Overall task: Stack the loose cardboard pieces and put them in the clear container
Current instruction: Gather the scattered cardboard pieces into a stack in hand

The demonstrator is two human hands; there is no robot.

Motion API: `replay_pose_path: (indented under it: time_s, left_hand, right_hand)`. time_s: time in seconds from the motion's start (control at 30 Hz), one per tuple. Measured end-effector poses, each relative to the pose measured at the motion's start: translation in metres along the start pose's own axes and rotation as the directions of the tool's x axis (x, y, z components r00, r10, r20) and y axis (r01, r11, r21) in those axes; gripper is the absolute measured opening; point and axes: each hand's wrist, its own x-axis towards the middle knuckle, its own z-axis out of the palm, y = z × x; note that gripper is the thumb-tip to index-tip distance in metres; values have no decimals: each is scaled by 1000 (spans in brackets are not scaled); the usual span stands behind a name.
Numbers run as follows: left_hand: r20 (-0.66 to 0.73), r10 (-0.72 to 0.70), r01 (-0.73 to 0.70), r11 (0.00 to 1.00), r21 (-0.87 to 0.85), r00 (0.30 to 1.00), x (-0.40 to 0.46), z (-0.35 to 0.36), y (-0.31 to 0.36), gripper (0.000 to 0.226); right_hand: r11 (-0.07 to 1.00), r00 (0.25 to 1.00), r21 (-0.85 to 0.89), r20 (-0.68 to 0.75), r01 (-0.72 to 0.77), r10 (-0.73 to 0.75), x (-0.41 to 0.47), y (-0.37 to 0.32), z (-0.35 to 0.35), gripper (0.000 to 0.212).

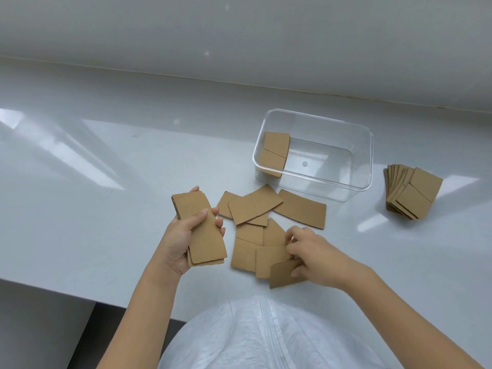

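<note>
Left hand (pixel 183 235) is curled around a small stack of cardboard pieces (pixel 202 230), thumb across the top face and fingertips showing at the stack's far edge, holding it clear of the white countertop (pixel 80 182). Right hand (pixel 314 257) is closed in a pinch on a single cardboard piece (pixel 283 275), which is tilted up off the counter at the near edge of the loose pile.

Taking the clear container (pixel 356 166) as the landmark: it stands open on the countertop, and one cardboard stack (pixel 275 151) leans inside it against its left wall. The loose pile (pixel 266 222) lies overlapped and unaligned just in front of the container, toward the person. The held stack is in front of the container and to its left, beyond the pile. A fanned stack (pixel 412 194) rests on the counter just right of the container. A white zipped garment (pixel 266 334) fills the bottom of the view.
</note>
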Motion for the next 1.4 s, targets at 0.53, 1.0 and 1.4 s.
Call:
replay_pose_path:
  time_s: [0.53,1.0,1.4]
  left_hand:
    - [-27,1,-1,999,33,1000,3,2,1,47]
    - [-103,-26,32,998,54,994,12,-4,0,47]
    - [-84,-24,30,997,65,996,10,-5,1,49]
  right_hand:
    - [869,933,418,-118,-264,340,19,35,-50,55]
    - [672,680,327,-108,-664,725,57,24,-39,43]
    - [726,754,474,-178,-498,633,32,17,-26,36]
